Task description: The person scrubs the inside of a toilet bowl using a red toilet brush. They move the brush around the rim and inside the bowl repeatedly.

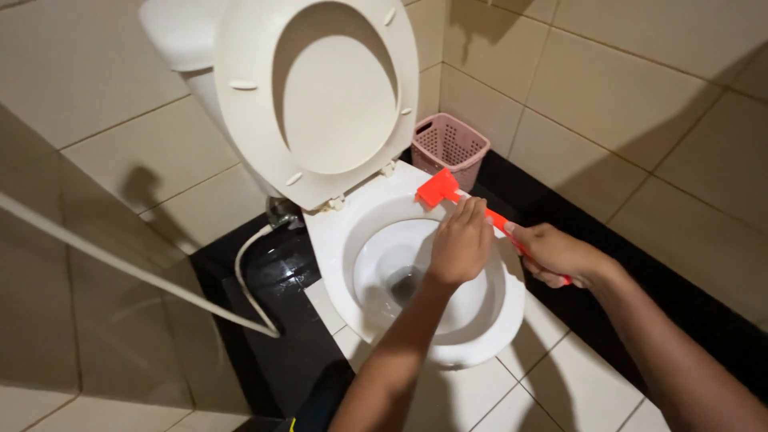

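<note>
Head view. We look down on a white toilet bowl (480, 336), which serves here as our landmark. Our left hand (462, 244) hovers over the middle of the bowl, its fingers (472, 210) curled closed around the forward part of an orange brush handle (498, 222). Our right hand (552, 254) lies just beyond the bowl's right rim, its fingers wrapped tightly about the rear end of the same handle, so that both hands grip the one tool. The orange brush head (437, 189) rests at the back right of the bowl's rim, near the hinges; whether its underside touches the porcelain we cannot tell. The handle slants from that head down and rightward across the rim.

Behind the bowl, the seat and lid (320, 96) stand raised together against the cistern (180, 32). To the right of the bowl's rear, against the wall, stands a small pink perforated basket (452, 148). To the left of the bowl, a white hose (248, 288) curves down from a metal fitting (282, 213) at the bowl's back left and runs on across a dark, wet-looking strip of floor (280, 320). Beige tiles (624, 104) cover the walls around the bowl.
</note>
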